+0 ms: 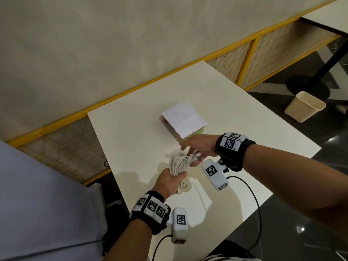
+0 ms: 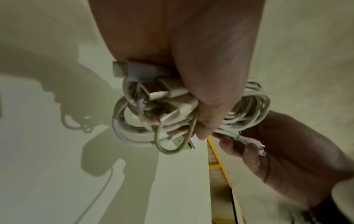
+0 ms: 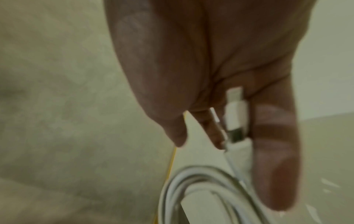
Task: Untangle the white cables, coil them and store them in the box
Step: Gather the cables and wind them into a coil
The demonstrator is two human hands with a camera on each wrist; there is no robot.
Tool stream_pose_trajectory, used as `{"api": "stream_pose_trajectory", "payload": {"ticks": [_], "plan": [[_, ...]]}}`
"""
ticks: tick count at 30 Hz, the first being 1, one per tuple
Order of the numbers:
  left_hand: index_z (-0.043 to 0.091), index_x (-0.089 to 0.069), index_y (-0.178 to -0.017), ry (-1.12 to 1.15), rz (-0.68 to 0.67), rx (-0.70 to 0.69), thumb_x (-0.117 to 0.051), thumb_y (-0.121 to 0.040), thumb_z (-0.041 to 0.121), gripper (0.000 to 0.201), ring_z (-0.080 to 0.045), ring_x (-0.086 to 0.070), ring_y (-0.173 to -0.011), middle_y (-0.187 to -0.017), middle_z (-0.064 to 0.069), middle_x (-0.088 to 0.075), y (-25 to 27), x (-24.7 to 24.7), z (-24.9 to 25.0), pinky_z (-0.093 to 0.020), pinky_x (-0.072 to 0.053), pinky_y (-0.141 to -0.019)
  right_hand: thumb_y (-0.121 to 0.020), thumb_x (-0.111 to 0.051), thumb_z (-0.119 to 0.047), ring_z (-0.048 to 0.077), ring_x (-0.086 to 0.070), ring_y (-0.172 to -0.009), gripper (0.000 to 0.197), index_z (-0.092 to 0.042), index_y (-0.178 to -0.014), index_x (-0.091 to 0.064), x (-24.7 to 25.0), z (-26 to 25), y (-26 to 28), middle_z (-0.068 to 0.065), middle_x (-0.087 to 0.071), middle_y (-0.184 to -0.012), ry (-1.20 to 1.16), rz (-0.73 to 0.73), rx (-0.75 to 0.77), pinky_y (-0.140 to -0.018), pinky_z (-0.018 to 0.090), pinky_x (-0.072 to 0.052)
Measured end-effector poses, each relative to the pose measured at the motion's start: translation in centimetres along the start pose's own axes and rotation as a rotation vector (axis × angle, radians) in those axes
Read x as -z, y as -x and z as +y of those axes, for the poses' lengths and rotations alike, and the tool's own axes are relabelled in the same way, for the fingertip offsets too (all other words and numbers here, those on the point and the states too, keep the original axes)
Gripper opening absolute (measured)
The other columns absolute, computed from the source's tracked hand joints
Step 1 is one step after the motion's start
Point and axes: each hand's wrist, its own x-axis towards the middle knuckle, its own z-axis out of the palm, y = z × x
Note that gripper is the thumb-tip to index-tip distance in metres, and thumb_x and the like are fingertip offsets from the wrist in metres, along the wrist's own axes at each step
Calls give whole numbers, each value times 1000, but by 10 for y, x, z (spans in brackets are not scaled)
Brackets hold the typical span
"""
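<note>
A bundle of coiled white cables (image 1: 178,162) hangs above the white table (image 1: 244,129), and my left hand (image 1: 175,178) grips it from below. The left wrist view shows loops and several plugs (image 2: 159,106) bunched under the left thumb (image 2: 210,98). My right hand (image 1: 194,153) is at the coil's right side and pinches white plug ends (image 3: 235,115) between its fingers (image 3: 275,159); the cable runs from them down into the coil (image 3: 201,189). The box (image 1: 183,119), with a white sheet on top, stands on the table just beyond both hands.
A yellow-framed mesh rail (image 1: 244,46) runs behind the table along the wall. A cream waste bin (image 1: 305,106) stands on the dark floor to the right, near a black table base (image 1: 308,83). Black camera leads (image 1: 252,196) trail off the table's near edge.
</note>
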Motion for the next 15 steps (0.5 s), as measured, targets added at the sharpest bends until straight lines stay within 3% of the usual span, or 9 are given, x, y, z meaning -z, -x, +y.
{"api": "stream_pose_trajectory", "payload": {"ticks": [2, 5, 7, 9, 10, 11, 13, 14, 15], "plan": [[10, -68, -74, 152, 29, 82, -64, -85, 30, 23, -15, -45, -47, -61, -6, -56, 1, 1, -1, -17, -34, -37, -93, -47, -48, 33, -66, -74, 55, -5, -127, -44, 3, 5, -1, 11, -53, -90, -214, 2, 97, -73, 38, -59], [6, -75, -77, 419, 74, 162, -65, -83, 32, 28, -19, -53, -45, -66, -8, -70, 1, 4, 0, -19, -36, -42, -87, -41, -64, 30, -66, -82, 70, -10, -132, -40, 0, 20, 1, 10, -60, -96, -397, 2, 197, -75, 38, -55], [-4, -72, -87, 577, 110, 186, -64, -87, 23, 29, -18, -62, -48, -67, -8, -73, -1, 5, 2, -21, -47, -47, -65, -49, -81, 25, -64, -94, 91, -15, -128, -42, -7, 34, -2, 7, -64, -111, -331, 22, 228, -77, 36, -51], [-7, -69, -90, 638, 114, 169, -61, -89, 19, 27, -21, -65, -53, -71, -15, -72, -1, 5, 6, -21, -50, -46, -44, -64, -84, 20, -58, -110, 108, -18, -127, -42, -19, 41, -3, 5, -59, -126, -141, -11, 254, -85, 34, -49], [-6, -69, -92, 604, 114, 145, -60, -90, 18, 26, -23, -66, -58, -74, -18, -72, -1, 3, 7, -21, -52, -47, -45, -70, -77, 18, -57, -114, 108, -16, -130, -42, -26, 41, -2, 6, -57, -129, -47, -40, 268, -87, 33, -49], [-6, -68, -97, 563, 109, 112, -58, -92, 15, 24, -23, -67, -61, -78, -20, -71, 1, 1, 10, -23, -53, -50, -55, -74, -66, 14, -59, -110, 94, -14, -129, -45, -34, 39, -2, 6, -60, -125, 34, -64, 299, -85, 29, -50], [-12, -60, -102, 439, 99, 75, -49, -95, 4, 21, -17, -67, -64, -89, -19, -65, 0, -5, 10, -22, -54, -55, -76, -74, -40, 5, -66, -83, 42, -11, -103, -60, -50, 31, 0, 3, -68, -96, 101, -65, 376, -70, 20, -53], [-7, -59, -102, 375, 89, 54, -43, -96, 3, 19, -16, -66, -67, -94, -17, -61, -1, -7, 11, -20, -52, -57, -76, -75, -35, 7, -67, -75, 33, -8, -92, -62, -56, 29, -3, 4, -69, -86, 112, -12, 399, -67, 23, -55], [-3, -59, -108, 302, 75, 40, -40, -97, 7, 24, -21, -67, -79, -98, -15, -59, -4, -11, 10, -19, -50, -62, -70, -78, -39, 14, -68, -76, 41, -5, -88, -63, -61, 28, -6, 8, -70, -84, 130, 71, 399, -71, 31, -58]]}}
